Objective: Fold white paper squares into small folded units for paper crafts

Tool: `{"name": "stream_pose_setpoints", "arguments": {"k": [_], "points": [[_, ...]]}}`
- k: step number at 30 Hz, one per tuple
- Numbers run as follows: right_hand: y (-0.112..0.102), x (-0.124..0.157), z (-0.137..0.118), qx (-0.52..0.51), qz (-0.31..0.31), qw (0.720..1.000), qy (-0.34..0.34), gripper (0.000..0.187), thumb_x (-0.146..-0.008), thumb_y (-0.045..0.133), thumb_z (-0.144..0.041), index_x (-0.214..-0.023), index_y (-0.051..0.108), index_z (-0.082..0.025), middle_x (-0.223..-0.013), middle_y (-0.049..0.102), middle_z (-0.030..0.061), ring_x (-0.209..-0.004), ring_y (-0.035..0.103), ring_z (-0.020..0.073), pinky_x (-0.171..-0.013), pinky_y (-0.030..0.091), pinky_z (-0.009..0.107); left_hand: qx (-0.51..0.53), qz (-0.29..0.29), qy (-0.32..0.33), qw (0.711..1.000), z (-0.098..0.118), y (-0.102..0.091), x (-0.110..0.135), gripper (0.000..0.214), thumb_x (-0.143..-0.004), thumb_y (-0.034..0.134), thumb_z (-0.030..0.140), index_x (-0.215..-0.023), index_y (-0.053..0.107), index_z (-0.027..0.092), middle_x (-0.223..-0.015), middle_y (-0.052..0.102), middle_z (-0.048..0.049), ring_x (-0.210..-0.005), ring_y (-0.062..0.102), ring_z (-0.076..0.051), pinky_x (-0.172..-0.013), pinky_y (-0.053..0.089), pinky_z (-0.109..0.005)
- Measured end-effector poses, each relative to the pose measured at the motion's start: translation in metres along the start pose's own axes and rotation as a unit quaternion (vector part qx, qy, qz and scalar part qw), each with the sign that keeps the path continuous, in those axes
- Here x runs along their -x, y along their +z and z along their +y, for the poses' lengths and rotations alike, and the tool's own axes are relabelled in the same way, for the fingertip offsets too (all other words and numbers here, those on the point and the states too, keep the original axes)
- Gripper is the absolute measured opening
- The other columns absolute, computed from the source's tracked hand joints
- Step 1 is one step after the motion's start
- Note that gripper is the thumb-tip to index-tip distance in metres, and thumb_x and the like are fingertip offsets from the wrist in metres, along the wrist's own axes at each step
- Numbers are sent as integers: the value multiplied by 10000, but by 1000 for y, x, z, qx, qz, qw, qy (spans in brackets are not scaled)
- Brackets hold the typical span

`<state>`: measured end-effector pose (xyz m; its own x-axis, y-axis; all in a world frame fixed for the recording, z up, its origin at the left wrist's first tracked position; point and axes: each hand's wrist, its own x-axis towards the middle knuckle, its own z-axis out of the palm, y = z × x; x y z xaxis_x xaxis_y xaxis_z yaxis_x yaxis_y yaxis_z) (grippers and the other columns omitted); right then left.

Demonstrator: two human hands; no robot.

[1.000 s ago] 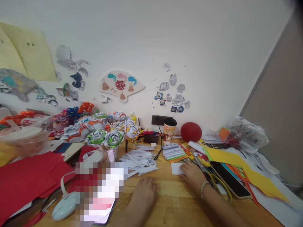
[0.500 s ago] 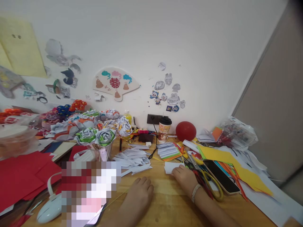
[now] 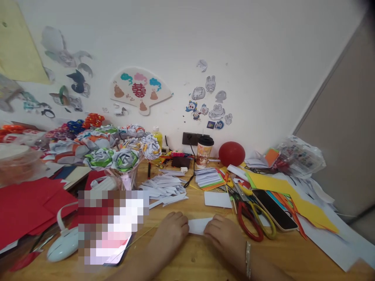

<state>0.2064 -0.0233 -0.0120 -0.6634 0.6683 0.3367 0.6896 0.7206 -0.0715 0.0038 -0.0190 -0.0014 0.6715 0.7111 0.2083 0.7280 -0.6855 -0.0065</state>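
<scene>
Here, a white paper slip (image 3: 198,225) lies flat on the wooden desk (image 3: 205,257) between the 2 hands, its long axis running left to right across the view. The left hand (image 3: 171,231) rests palm down on the slip's left end, fingers curled and close together; the right hand (image 3: 224,236) covers the right end, fingers bent onto the paper (whether either hand pinches it or only presses, I cannot tell). A thin bracelet (image 3: 247,253) circles the right wrist.

Just beyond the slip lies a second white sheet (image 3: 217,199), rectangular and smooth. To the right sit scissors (image 3: 252,222) with 1 red and 1 yellow loop handle, then a dark, glossy phone (image 3: 274,214) on yellow paper (image 3: 293,195). Farther back stand a lidded paper cup (image 3: 204,151) and a round red ball (image 3: 231,153). A heap of narrow white strips (image 3: 165,189) lies left of the sheet, with crumpled-looking paper flowers (image 3: 123,158) behind and matte red sheets (image 3: 26,207) far left.
</scene>
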Motion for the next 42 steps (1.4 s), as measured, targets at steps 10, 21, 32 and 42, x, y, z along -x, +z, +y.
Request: {"name": "stream_pose_setpoints", "arguments": {"k": [10,21,32,42], "points": [[-6,-9,0,-73,-47,992,94,137,-831,542,-124,-778,657,-179,-792,665,24,-762,578,159,-680,419,243,-9,82,35,996,16,5,4,158,-872,498,136,-1004,584,144,-953,609,-81,-869,527,-227,-778,438,-375],[3,-16,9,-170,-4,970,173,162,-775,570,-67,-816,672,-186,-872,637,34,-848,565,166,-766,431,268,1,-81,73,994,40,11,11,426,-884,421,175,-1297,403,72,-1322,428,-213,-1230,358,-335,-971,362,-475],[13,-18,14,-168,18,971,167,126,-776,582,-67,-804,631,-180,-846,605,34,-834,538,175,-749,425,293,-12,-60,71,996,40,16,13,427,-888,435,174,-1306,395,98,-1323,438,-196,-1222,386,-315,-1000,328,-470],[11,-18,10,-84,10,980,180,138,-805,546,-128,-927,586,-177,-941,557,66,-894,483,214,-810,397,348,5,-52,71,996,37,13,13,433,-876,416,150,-1305,392,96,-1328,419,-204,-1237,345,-320,-991,331,-485]]}}
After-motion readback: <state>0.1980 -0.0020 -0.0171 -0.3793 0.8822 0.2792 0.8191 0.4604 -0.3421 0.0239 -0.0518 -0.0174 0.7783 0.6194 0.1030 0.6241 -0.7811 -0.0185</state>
